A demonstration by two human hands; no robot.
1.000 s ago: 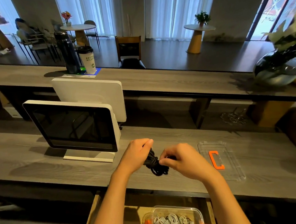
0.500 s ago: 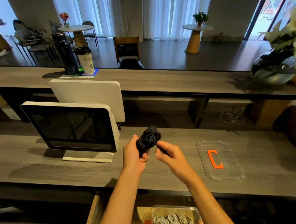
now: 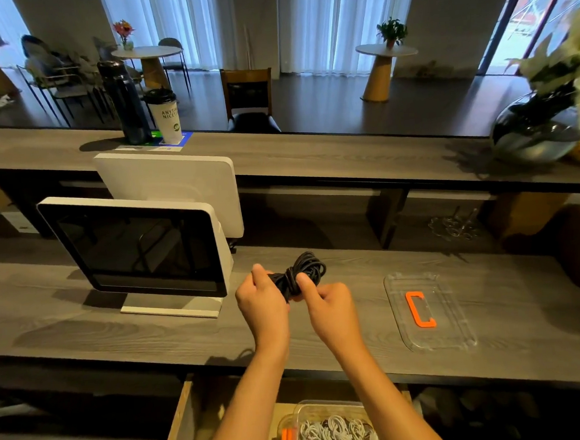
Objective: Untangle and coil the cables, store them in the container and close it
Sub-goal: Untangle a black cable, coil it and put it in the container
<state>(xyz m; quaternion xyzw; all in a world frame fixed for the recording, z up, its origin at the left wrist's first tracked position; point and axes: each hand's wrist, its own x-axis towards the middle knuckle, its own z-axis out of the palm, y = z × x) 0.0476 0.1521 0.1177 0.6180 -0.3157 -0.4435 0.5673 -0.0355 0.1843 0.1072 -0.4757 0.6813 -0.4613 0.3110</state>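
Above the surface (image 3: 118, 335), black cable bundle (image 3: 299, 275) gripped by left hand (image 3: 261, 299) and pinched by right hand (image 3: 325, 301); lid (image 3: 457, 331) lying well apart rightward.

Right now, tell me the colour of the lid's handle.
Orange handle on the clear lid, seen in the head view.

Grey wood-grain counter (image 3: 84, 337) carries a monitor (image 3: 136, 251) and clear lid (image 3: 457, 331) (orange handle)
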